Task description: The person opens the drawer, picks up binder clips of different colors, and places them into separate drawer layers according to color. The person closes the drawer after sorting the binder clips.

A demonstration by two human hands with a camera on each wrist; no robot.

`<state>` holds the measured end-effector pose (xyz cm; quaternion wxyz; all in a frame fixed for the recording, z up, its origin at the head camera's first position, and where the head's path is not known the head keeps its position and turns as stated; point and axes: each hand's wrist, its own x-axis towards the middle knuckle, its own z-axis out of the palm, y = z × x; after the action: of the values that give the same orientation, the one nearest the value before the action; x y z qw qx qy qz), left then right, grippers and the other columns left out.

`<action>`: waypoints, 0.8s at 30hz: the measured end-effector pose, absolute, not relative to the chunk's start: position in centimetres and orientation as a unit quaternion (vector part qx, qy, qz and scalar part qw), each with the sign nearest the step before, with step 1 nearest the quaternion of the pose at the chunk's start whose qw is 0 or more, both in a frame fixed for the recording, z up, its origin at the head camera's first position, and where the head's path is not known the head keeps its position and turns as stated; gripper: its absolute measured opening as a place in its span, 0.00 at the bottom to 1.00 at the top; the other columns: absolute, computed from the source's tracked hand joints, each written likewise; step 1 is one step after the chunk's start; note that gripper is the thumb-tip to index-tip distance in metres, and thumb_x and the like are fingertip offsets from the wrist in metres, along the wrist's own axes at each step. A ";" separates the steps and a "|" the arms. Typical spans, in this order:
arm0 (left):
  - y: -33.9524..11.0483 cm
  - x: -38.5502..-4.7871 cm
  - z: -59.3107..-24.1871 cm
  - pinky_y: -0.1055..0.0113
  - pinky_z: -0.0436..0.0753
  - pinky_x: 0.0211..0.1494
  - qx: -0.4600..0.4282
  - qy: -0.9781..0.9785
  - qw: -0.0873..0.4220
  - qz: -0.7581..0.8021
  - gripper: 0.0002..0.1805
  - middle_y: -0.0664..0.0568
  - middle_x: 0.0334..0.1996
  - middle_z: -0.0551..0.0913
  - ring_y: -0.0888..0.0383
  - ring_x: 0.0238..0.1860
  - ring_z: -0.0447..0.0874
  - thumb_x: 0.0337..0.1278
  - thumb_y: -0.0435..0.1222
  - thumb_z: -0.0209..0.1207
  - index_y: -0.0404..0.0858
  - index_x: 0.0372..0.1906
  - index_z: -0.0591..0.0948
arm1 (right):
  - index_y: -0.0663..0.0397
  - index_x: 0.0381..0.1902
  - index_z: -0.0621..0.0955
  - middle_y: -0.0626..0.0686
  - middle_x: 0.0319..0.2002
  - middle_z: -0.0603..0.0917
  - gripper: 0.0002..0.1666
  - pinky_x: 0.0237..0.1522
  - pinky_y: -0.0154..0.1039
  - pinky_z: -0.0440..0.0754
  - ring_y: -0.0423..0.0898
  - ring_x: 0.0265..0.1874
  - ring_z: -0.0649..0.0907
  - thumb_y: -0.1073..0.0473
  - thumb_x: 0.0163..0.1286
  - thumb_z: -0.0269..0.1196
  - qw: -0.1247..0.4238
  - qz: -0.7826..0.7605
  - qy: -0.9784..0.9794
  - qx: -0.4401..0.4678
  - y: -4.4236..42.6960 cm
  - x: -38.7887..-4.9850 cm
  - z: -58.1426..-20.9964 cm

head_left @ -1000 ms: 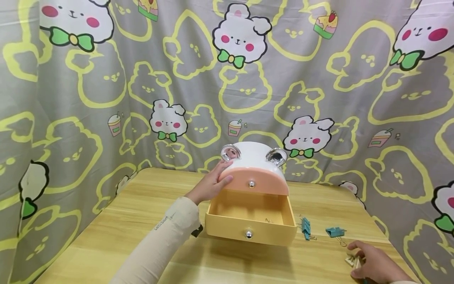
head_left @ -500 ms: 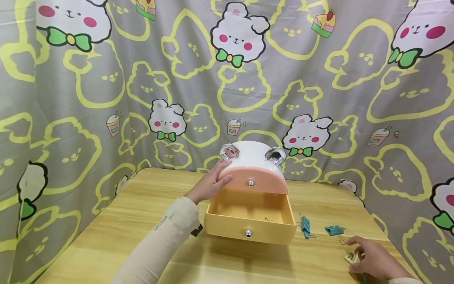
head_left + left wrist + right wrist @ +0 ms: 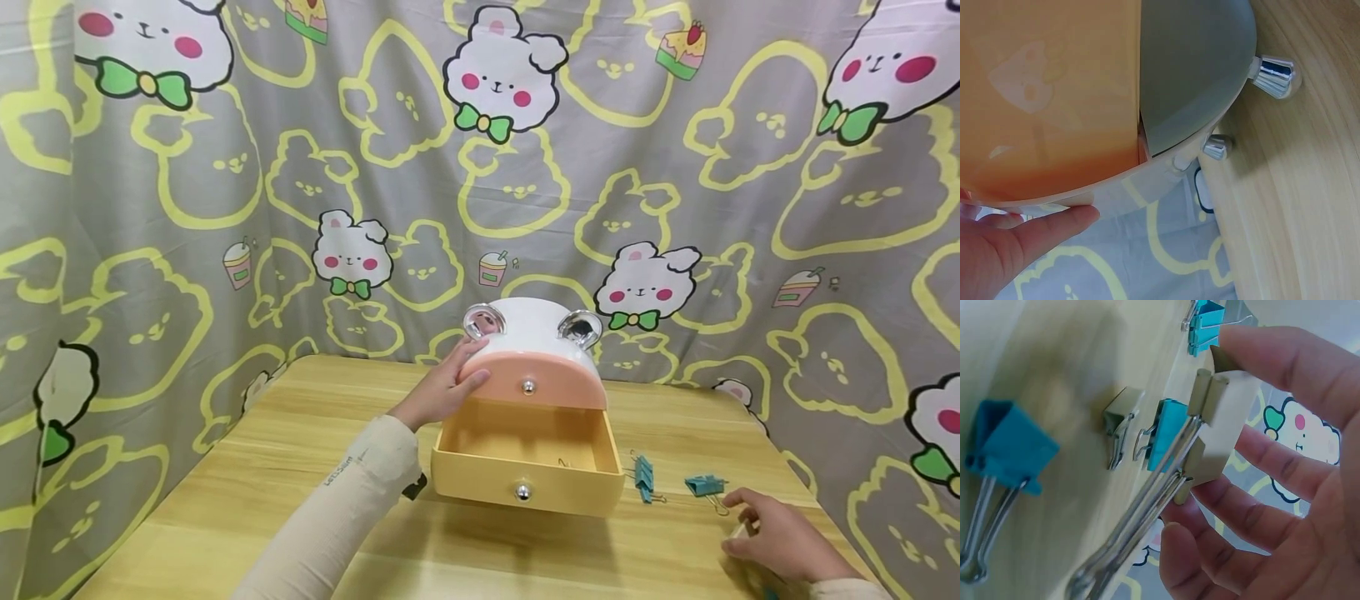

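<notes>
My left hand grips the left side of the white drawer cabinet, thumb against the peach front. In the left wrist view my left hand lies along the cabinet's curved edge. Below the peach drawer, the yellow drawer stands pulled out, a small wire piece visible inside. My right hand is low at the right. In the right wrist view, my right hand pinches beige binder clips between thumb and fingers, metal handles pointing down-left; I cannot tell how many.
Two teal clips lie right of the yellow drawer. In the right wrist view, a beige clip and teal clips rest on the wooden table. A patterned curtain hangs behind.
The beige clips, seen at my right fingers earlier, are now mostly hidden by the hand, which has shifted slightly left. My left hand keeps its hold on the cabinet.
</notes>
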<state>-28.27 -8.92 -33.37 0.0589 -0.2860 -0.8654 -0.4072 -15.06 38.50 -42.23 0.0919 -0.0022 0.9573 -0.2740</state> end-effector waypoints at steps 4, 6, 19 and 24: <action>-9.0 -28.2 -33.3 0.40 0.55 0.68 -0.285 -0.866 0.058 -0.407 0.31 0.44 0.76 0.46 0.39 0.72 0.51 0.71 0.49 0.51 0.52 0.75 0.59 | 0.60 0.53 0.77 0.53 0.38 0.81 0.35 0.33 0.48 0.78 0.49 0.35 0.80 0.49 0.53 0.75 0.077 -0.263 0.962 -0.010 38.0 -15.2 -41.9; -8.9 -28.2 -33.3 0.40 0.55 0.68 -0.285 -0.865 0.057 -0.408 0.31 0.44 0.76 0.46 0.38 0.72 0.51 0.71 0.49 0.51 0.51 0.75 0.59 | 0.59 0.53 0.77 0.53 0.39 0.81 0.34 0.33 0.48 0.78 0.50 0.36 0.79 0.48 0.53 0.74 0.072 -0.257 0.964 -0.010 37.7 -15.3 -41.7; -9.0 -28.1 -33.3 0.39 0.55 0.68 -0.282 -0.864 0.057 -0.413 0.32 0.44 0.76 0.46 0.38 0.72 0.52 0.71 0.50 0.51 0.52 0.75 0.59 | 0.58 0.53 0.77 0.55 0.41 0.82 0.32 0.33 0.46 0.77 0.49 0.35 0.79 0.48 0.55 0.74 0.034 -0.249 0.968 -0.026 36.4 -15.5 -40.0; -8.9 -28.1 -33.2 0.40 0.55 0.68 -0.283 -0.866 0.057 -0.410 0.32 0.44 0.76 0.46 0.38 0.72 0.51 0.71 0.50 0.51 0.52 0.75 0.59 | 0.57 0.53 0.77 0.56 0.41 0.82 0.32 0.33 0.46 0.78 0.48 0.35 0.79 0.48 0.55 0.74 0.021 -0.247 0.968 -0.035 36.2 -15.6 -39.6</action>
<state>-28.12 -8.94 -33.24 0.0574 -0.2825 -0.8655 -0.4096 -15.57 36.25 -39.62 0.0208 -0.0354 0.9683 -0.2466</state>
